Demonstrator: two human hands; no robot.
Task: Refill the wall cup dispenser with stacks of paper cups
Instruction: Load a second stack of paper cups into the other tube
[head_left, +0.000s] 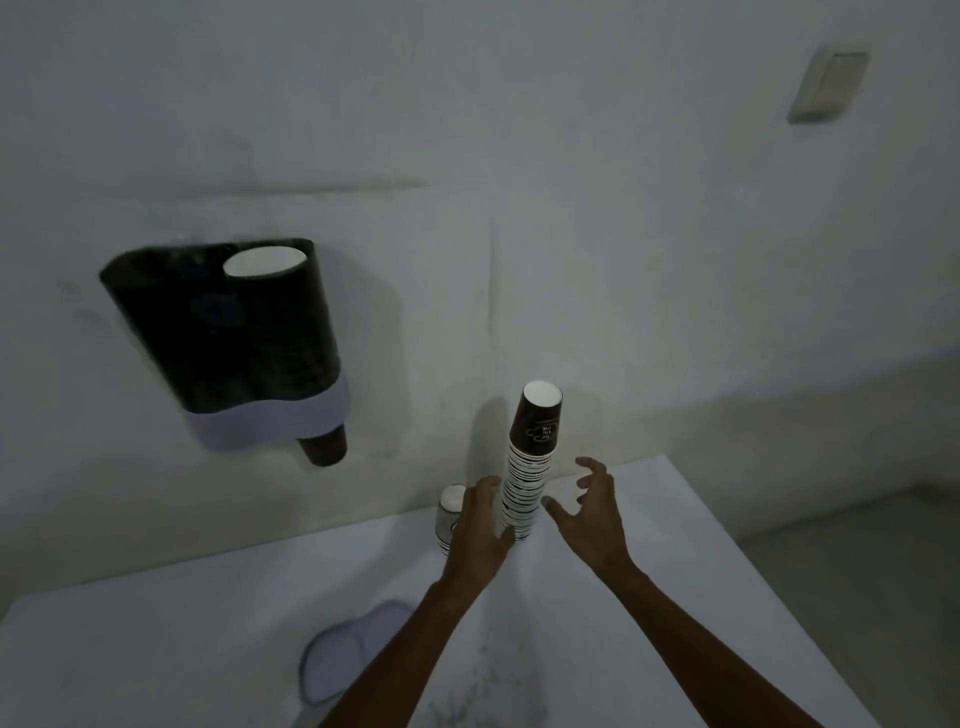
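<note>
A dark two-tube cup dispenser (223, 343) hangs on the wall at left, its top uncovered. Its right tube holds cups up to the rim (264, 261), and one cup (324, 446) pokes out below; the left tube looks dark inside. A tall stack of paper cups (530, 467) stands on the white table near the wall. My left hand (480, 525) touches the base of that stack from the left, fingers loosely curved. My right hand (592, 506) hovers just right of it, fingers spread, apart from the cups. A short stack of cups (450, 512) stands behind my left hand.
The dispenser's pale lid (340, 652) lies flat on the table (156, 649) near the front, partly under my left forearm. A wall switch plate (828, 85) sits high at right. The table's right edge drops to the floor (857, 597).
</note>
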